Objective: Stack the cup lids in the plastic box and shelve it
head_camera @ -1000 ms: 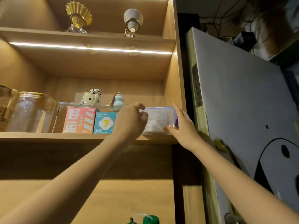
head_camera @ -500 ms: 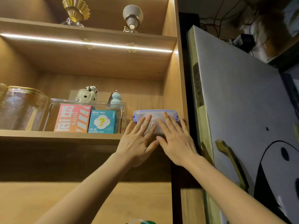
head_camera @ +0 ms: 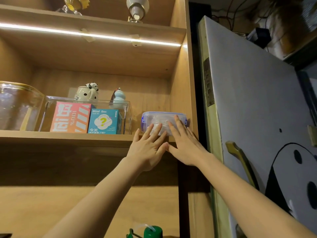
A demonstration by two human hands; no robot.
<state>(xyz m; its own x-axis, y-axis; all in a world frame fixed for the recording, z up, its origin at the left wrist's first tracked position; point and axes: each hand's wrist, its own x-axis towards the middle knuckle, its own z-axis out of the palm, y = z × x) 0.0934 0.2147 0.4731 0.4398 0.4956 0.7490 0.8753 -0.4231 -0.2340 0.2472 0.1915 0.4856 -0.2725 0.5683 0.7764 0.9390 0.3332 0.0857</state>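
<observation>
The clear plastic box (head_camera: pixel 163 118) with a blue-trimmed lid stands at the right end of the wooden shelf (head_camera: pixel 68 137), against the cabinet's side wall. Stacked clear cup lids show faintly through its front. My left hand (head_camera: pixel 148 147) and my right hand (head_camera: pixel 184 143) lie flat side by side, fingers spread, with the fingertips pressed on the box's front face. Neither hand grips anything.
A clear bin (head_camera: pixel 89 115) with a pink box and a teal "Blind Box" carton sits left of the plastic box. A glass jar (head_camera: pixel 18 107) stands further left. A grey cabinet door (head_camera: pixel 257 100) hangs open on the right. A green bottle top (head_camera: pixel 152 231) shows below.
My hands let go of the box's sides and moved to its front, flat and open. The box now sits further back on the shelf.
</observation>
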